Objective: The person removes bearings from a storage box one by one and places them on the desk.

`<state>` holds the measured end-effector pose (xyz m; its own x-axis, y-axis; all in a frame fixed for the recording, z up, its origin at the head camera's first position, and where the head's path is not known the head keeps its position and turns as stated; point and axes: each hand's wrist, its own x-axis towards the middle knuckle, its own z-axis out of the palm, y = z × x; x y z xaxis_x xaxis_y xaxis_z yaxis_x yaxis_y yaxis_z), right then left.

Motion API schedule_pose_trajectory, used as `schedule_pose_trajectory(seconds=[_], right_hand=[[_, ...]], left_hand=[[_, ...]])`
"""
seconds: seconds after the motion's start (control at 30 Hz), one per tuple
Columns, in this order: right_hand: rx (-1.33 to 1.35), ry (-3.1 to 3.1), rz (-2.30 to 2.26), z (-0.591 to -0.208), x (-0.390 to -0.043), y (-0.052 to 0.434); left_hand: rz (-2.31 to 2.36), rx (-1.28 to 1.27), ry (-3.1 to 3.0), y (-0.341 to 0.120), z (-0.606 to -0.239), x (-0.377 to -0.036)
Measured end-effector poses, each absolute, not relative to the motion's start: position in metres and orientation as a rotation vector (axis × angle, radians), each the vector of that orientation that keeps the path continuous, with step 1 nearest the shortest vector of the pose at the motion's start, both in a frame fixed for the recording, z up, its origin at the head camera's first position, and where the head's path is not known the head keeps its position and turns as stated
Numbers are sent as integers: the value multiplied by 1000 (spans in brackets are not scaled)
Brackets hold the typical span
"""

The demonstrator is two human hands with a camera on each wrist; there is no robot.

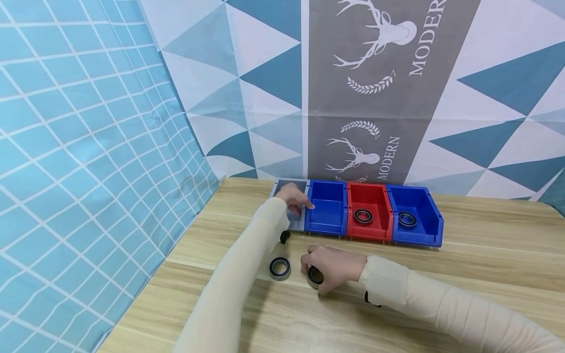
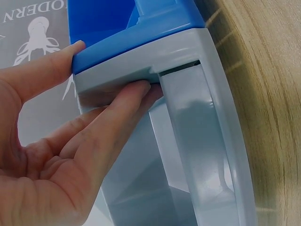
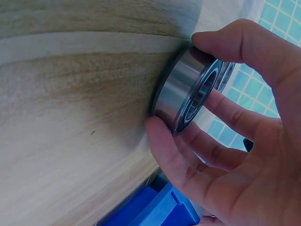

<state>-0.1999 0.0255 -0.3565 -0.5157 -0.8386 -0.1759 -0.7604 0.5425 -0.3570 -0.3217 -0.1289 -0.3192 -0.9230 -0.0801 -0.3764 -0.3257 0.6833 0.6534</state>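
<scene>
My right hand (image 1: 334, 267) grips a ball bearing (image 3: 188, 89) on the wooden table, its thumb on one side of the steel ring and its fingers on the other. To its left lies a second bearing (image 1: 280, 268), flat on the table. At the grey bin (image 1: 299, 185), my left hand (image 1: 292, 196) pinches the side wall where it meets the neighbouring blue bin (image 1: 327, 191). In the left wrist view the thumb touches the blue rim, while the fingers (image 2: 127, 101) press the grey wall from inside.
A red bin (image 1: 370, 194) and another blue bin (image 1: 412, 196) continue the row to the right. One bearing (image 1: 363, 216) sits in the red bin, another bearing (image 1: 406, 219) in the right blue bin. Patterned wall sheets stand behind the table and on the left.
</scene>
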Motion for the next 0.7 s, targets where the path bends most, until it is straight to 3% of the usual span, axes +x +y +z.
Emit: schedule_pose_trajectory(seconds=[0.7], right_hand=[[-1318,2496,-299,-357,-195,24]], left_hand=[[1104,-311,2571,-130,-317,-319]])
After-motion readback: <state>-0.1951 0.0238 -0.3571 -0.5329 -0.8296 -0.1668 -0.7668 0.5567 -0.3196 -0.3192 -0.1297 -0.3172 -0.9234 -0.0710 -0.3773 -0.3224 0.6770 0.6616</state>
